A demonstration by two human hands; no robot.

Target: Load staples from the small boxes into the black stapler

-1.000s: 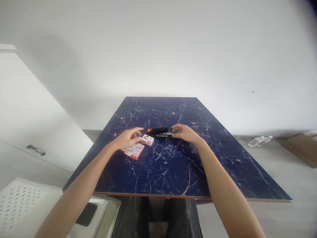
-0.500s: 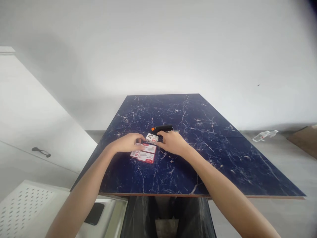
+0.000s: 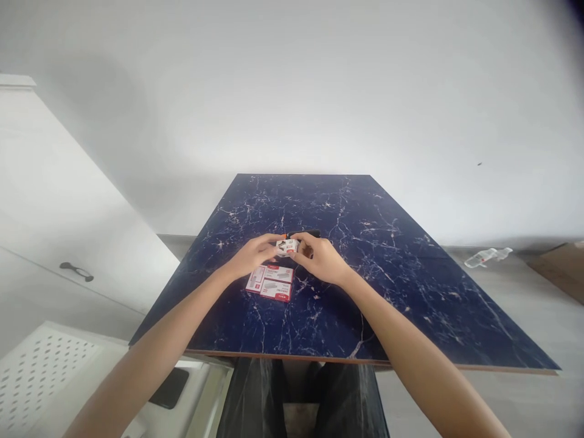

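A small white box (image 3: 287, 247) with dark and red print is held between both hands above the blue marbled table (image 3: 319, 201). My left hand (image 3: 258, 252) grips its left side with thumb and fingers. On its right side, the fingertips of my right hand (image 3: 317, 257) close on the same box. Red and white flat boxes (image 3: 270, 282) lie side by side on the table just below the hands. Behind the small box lies a black object with an orange end (image 3: 312, 233), mostly hidden by the fingers.
At the far left stands a white cabinet with a dark handle (image 3: 76, 271). A dark flat object (image 3: 170, 388) lies on a white surface at lower left. Beyond the table's right edge are a clear plastic bottle (image 3: 487, 257) and a cardboard box (image 3: 560, 271) on the floor.
The small white box has shifted slightly right and up. My left hand has moved right, off the red and white boxes, and onto the small box.
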